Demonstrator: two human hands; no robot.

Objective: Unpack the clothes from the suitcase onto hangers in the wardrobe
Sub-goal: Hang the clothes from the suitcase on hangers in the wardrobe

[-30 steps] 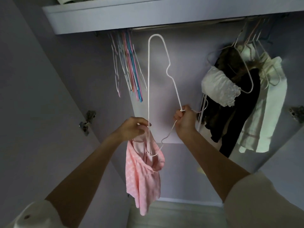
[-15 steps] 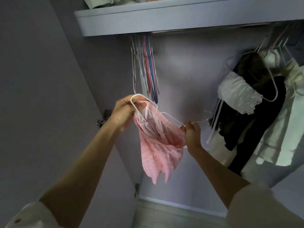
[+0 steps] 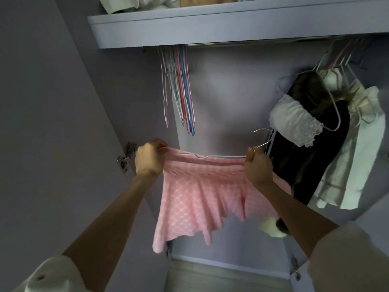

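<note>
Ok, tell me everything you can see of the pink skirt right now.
The pink skirt looks like soft fabric with a faint lattice print. Its waistband is stretched wide along a white hanger, gripped at one end by the left hand and at the other by the right hand. Its flared, wavy hem hangs free below, not yet on the rail.

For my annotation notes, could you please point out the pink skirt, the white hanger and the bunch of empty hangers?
pink skirt (image 3: 195, 194): head view, front panel.
white hanger (image 3: 223, 157): head view, straight bar.
bunch of empty hangers (image 3: 181, 89): head view, middle of bunch.
</note>
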